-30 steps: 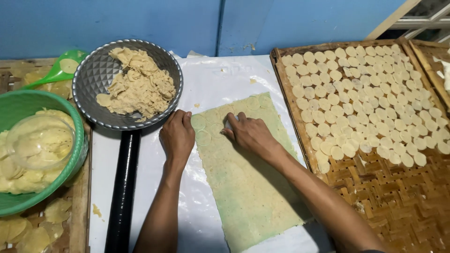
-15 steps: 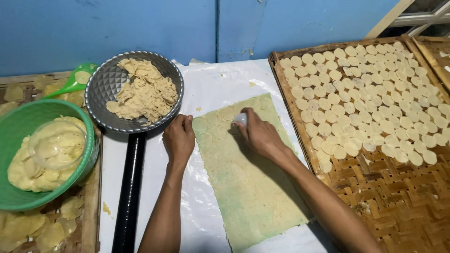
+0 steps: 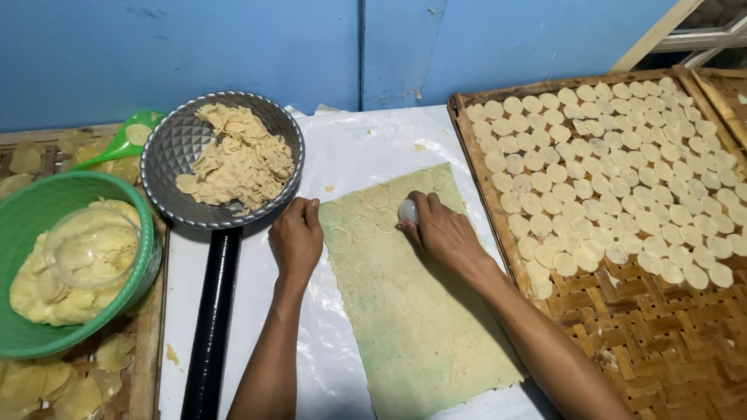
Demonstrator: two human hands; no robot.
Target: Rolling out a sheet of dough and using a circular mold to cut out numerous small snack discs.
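Your right hand (image 3: 440, 233) gripped a small white round cutter (image 3: 408, 211), mostly hidden under your fingers, pressed onto the dough sheet (image 3: 412, 311) near its far edge. Your left hand (image 3: 296, 238) lay flat and relaxed at the sheet's left edge on the white plastic-covered bench (image 3: 366, 148). The sheet's near end was cut off from view.

Both bare forearms extend forward, roughly parallel. Left hand (image 3: 296, 237) lies palm down, fingers together and flat. Right hand (image 3: 440, 232) is curled, fingers closed around a small grip, knuckles up.
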